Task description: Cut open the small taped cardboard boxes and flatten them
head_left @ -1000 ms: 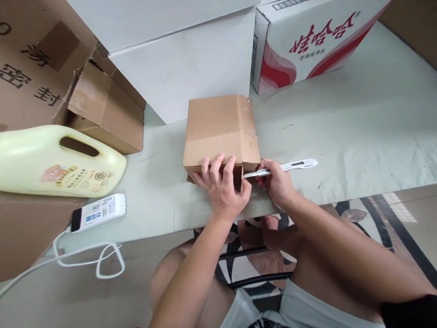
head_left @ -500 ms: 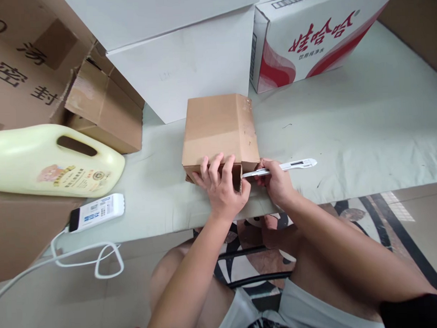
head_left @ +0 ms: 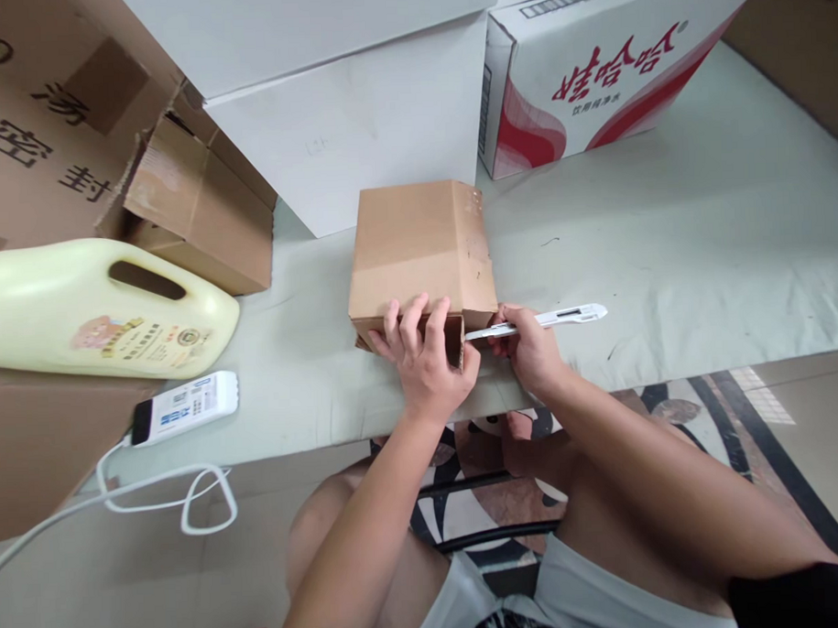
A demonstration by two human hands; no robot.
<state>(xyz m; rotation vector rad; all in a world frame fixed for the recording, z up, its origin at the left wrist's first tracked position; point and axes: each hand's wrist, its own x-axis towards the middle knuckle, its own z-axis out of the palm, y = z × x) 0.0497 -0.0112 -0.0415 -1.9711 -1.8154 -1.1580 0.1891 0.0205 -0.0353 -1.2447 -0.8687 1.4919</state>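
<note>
A small brown cardboard box (head_left: 409, 246) rests on the cloth-covered table near its front edge. My left hand (head_left: 427, 355) grips the near side of the box, its fingers over the front edge and the thumb at a flap by the opening. In my right hand (head_left: 530, 347) is a white utility knife (head_left: 570, 315), its handle pointing right. The blade is out and its tip meets the edge of the flap at the box's near right corner. Part of the near side is hidden behind my left hand.
White cartons (head_left: 357, 124) stand behind the box, and a white-and-red carton (head_left: 604, 88) is at the back right. To the left are an open brown box (head_left: 209, 202), a pale yellow jug (head_left: 61, 308) and a white power strip (head_left: 192, 407) with a cable. The table's front edge runs above my knees.
</note>
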